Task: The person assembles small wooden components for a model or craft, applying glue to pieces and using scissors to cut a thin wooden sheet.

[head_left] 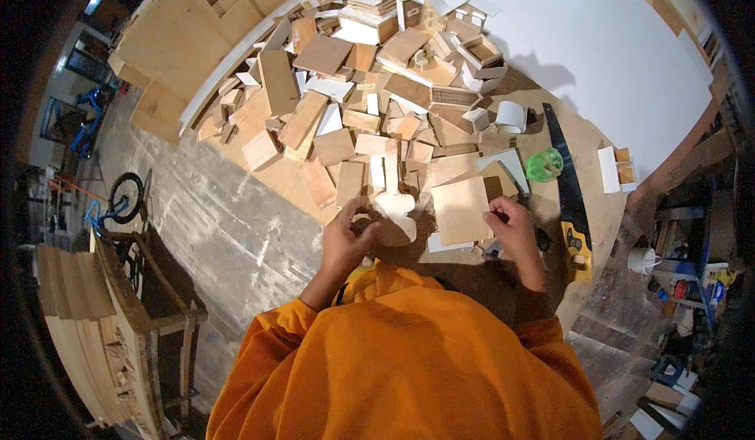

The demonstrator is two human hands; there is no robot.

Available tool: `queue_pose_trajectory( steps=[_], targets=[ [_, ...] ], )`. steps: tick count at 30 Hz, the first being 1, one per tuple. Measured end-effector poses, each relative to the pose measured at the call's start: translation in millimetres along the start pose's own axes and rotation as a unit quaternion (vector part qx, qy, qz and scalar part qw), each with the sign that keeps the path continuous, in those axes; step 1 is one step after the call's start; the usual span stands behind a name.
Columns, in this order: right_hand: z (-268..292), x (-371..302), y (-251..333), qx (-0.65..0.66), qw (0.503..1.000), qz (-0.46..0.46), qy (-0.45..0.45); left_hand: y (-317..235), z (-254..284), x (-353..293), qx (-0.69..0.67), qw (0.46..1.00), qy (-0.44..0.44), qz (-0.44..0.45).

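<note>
My left hand (348, 231) is curled, with thumb and fingertips at the left edge of a pale, curved wooden cutout (395, 215). To its right lies a flat, square wooden panel (460, 209). My right hand (513, 228) is closed, thumb and forefinger drawn together at the panel's right edge; anything between them is too small to make out. A narrow white block (377, 173) stands just beyond the cutout. White sheet pieces (450, 243) show beneath the panel's near edge.
Heaped wooden offcuts and small boxes (330, 55) cover the far tabletop. On the right lie a handsaw (578, 245) with a yellow handle, a green transparent container (543, 165) and a white cylinder (511, 116). A large white board (621, 55) spans the upper right. A wooden rack (149, 314) stands lower left.
</note>
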State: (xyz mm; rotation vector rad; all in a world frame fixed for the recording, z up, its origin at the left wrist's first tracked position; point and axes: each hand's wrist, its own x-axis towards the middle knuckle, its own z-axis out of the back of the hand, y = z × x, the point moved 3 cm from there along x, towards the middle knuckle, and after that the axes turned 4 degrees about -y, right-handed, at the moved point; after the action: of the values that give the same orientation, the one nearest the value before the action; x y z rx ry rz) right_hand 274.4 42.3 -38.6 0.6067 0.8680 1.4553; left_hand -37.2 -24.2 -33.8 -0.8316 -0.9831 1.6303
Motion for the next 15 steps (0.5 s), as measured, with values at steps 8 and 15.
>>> queue_pose_trajectory(
  steps=[8,15],
  targets=[
    [11.1,4.6,-10.2,0.148,0.989,-0.019,-0.008,-8.6,-4.3,0.8,0.030,1.000,0.004,0.004],
    [67.6,-3.5,-23.0,0.016,0.987,-0.031,0.154,-7.4,1.4,3.6,0.017,1.000,-0.014,0.014]
  ],
)
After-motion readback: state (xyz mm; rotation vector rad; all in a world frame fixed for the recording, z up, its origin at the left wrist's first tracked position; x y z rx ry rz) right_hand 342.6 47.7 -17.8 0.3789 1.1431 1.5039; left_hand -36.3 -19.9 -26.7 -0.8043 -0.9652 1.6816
